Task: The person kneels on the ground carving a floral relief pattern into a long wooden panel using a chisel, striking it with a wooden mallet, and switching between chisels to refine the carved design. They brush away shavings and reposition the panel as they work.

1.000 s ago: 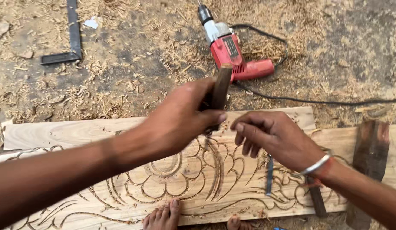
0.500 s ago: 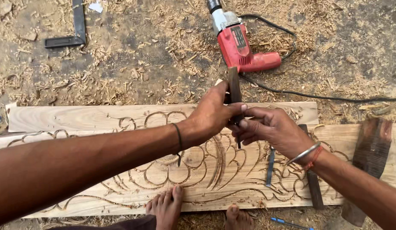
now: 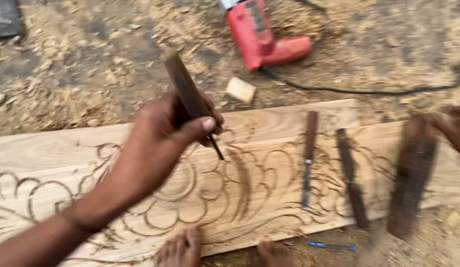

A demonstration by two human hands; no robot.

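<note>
My left hand [image 3: 161, 143] grips a wooden-handled chisel [image 3: 188, 96], its thin blade tip touching the carved wooden plank [image 3: 269, 133] near a floral petal pattern. My right hand [image 3: 450, 128] is at the far right edge, blurred, closed on the top of a dark flat wooden mallet [image 3: 410, 183] that hangs over the plank's right end. Two more chisels lie on the plank: one with a steel blade [image 3: 307, 158] and a darker one [image 3: 351, 180].
A red electric drill [image 3: 262, 34] with a black cord [image 3: 363, 90] lies on the sawdust-covered ground behind the plank. A small wood block [image 3: 241, 90] sits by it. My toes [image 3: 183, 249] rest at the plank's near edge, beside a blue pen [image 3: 331, 245].
My right hand left the chisel and moved to the far right, taking hold of the mallet. The left hand still holds the chisel, now tilted with its tip on the carving.
</note>
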